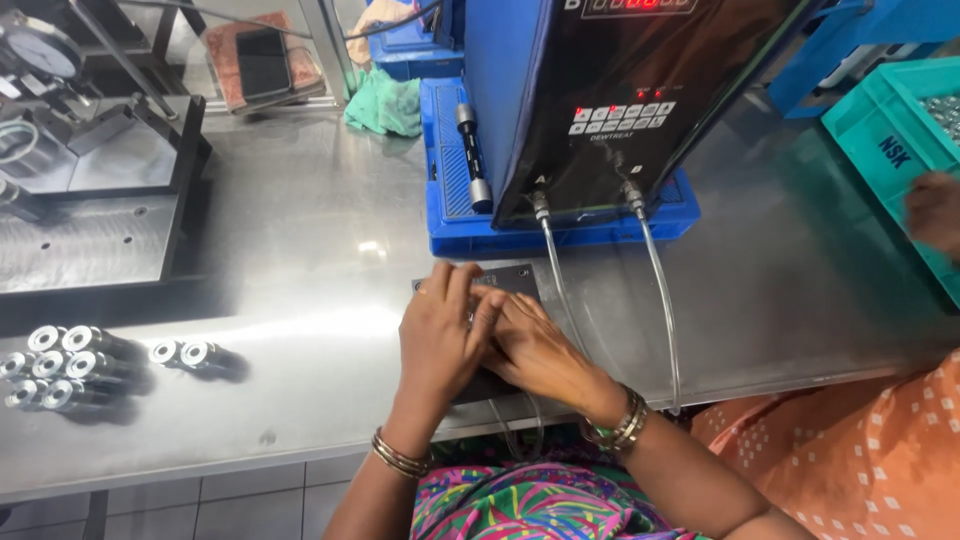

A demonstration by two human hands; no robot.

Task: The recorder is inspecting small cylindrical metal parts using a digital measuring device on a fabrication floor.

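Note:
My left hand [440,335] and my right hand [535,350] rest together on a small dark metal block [510,280] at the front of a steel table [300,250]. The fingers overlap and cover most of the block. What lies under them is hidden. Both wrists wear bangles. Two clear tubes [660,300] run from a blue and black test unit [610,100] down past the block toward the table's front edge.
Several short metal cylinders [70,365] lie at the left front, two more [190,353] beside them. A dark fixture plate [90,200] with a dial gauge is at far left. A teal crate [900,140] stands at right, another person's hand [935,210] by it.

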